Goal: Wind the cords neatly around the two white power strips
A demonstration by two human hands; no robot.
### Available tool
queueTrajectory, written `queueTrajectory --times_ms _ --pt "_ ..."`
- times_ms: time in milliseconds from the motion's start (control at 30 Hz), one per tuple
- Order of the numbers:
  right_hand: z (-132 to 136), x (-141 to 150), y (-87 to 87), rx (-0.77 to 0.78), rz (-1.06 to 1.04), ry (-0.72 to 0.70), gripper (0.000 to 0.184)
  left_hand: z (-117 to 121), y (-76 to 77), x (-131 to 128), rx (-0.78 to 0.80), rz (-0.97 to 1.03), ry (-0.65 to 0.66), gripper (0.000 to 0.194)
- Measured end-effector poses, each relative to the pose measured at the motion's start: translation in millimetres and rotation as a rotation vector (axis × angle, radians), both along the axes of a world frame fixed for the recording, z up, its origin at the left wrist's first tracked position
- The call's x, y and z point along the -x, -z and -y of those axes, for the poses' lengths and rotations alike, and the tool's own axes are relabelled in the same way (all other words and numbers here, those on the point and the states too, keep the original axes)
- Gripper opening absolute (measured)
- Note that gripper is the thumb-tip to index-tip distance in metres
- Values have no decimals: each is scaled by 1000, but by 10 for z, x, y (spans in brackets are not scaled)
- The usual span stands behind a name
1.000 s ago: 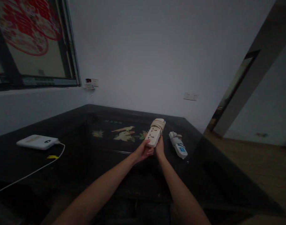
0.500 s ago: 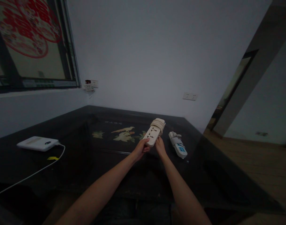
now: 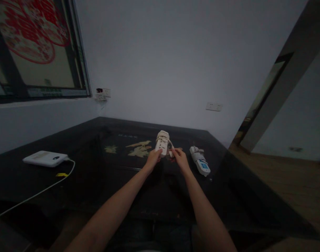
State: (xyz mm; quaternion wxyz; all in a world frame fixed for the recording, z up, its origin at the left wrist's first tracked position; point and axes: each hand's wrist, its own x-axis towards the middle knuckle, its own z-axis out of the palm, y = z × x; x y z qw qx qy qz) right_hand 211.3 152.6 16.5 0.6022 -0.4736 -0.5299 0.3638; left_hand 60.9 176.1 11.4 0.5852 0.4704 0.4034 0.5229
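Observation:
A white power strip (image 3: 163, 145) is held above the dark table, its far end wrapped in its own cord (image 3: 162, 135). My left hand (image 3: 154, 159) grips the near end, thumb on top by the sockets. To the right of the strip, my right hand (image 3: 179, 157) pinches a small white plug (image 3: 171, 153) at the loose end of the cord. That cord end arcs from the wrapped coils down to my fingers. Right of my right hand, a second power strip (image 3: 201, 163) with blue sockets lies on the table, its cord wound around it.
The black table (image 3: 102, 189) has a painted bird and leaf pattern. On its left lie a white device (image 3: 45, 158) with a cable (image 3: 39, 193) and a yellow tag (image 3: 62, 174). Wall sockets (image 3: 214, 106) are behind, and more (image 3: 103, 93) near the window.
My right hand has come out from beside the strip, drawing the plug end of the cord off to the right. The strip has shifted left and stands more upright in view.

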Motion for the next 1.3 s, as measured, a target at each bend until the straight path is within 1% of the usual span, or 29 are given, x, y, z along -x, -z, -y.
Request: queueTrajectory --times_ms 133,200,267,333,467,533,733,867,933,967,1033,1067,1100,1133,1167,1200,1267,1300 --pt "32 -56 -63 -6 -97 10 44 -74 66 9 -69 -243 -62 14" --pt "66 -68 -115 -48 -154 -24 44 -80 95 -7 -97 -343 -64 16" --pt "100 -55 -156 -89 -169 -67 43 -55 112 -37 -129 -428 -52 19" --pt "127 -15 -172 -127 -70 -50 41 -11 115 -71 -172 -498 -25 21" --pt "162 91 -147 -299 362 166 26 70 97 -117 -272 -606 34 22" --pt "172 121 -132 -351 501 237 25 94 89 -125 -315 -648 50 22" --pt "199 114 -117 -366 667 261 28 161 61 -119 -390 -726 77 26" --pt "222 83 -188 -372 755 258 30 195 -20 -77 -449 -785 99 23" --pt "218 34 -282 -380 779 284 28 194 -85 -25 -494 -821 152 20" --pt "213 -6 -344 -386 784 309 28 190 -120 14 -515 -829 203 19" --pt "204 -125 -489 -366 774 358 28 187 -189 122 -529 -796 367 19" --pt "204 -202 -563 -331 765 360 28 189 -221 191 -514 -752 462 20" --pt "211 -287 -631 -269 755 332 29 195 -250 267 -486 -699 562 21" --pt "225 -373 -687 -182 747 257 30 206 -276 349 -451 -649 651 23" --pt "246 -456 -726 -79 732 146 31 220 -298 432 -414 -608 729 25" --pt "273 -526 -744 35 700 6 33 238 -316 513 -368 -576 805 28" --pt "335 -606 -712 238 585 -252 38 282 -339 652 -258 -502 885 33" --pt "363 -610 -664 299 508 -349 41 306 -343 705 -201 -452 894 34"
